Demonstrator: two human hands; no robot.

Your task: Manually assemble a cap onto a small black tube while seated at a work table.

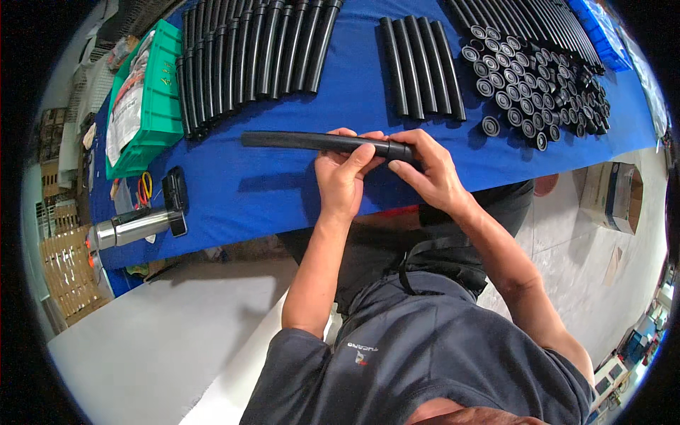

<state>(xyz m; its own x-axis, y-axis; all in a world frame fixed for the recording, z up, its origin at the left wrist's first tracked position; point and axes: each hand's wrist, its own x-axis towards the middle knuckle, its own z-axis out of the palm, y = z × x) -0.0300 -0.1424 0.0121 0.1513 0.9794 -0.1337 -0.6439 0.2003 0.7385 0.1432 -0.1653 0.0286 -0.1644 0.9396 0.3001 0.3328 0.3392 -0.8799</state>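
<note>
Lying crosswise above the blue surface [283,191], one long black tube [304,141], gripped at its right end; left hand [345,173] wrapped round the shaft, right hand [427,170] pinching a black end cap [401,151] seated on the tip. Handling, judged: light, stiff with slight give, matte and unlikely to slip, not fragile; best held close behind the cap, the free length at 9 o'clock unsupported. At 11 o'clock, a row of like tubes [255,53]; at 12 o'clock, a shorter set [421,67]; at 1 o'clock, a heap of loose caps [538,92]; at 9 o'clock, a green crate [159,106]; at 8 o'clock, a steel flask [138,227].
</note>
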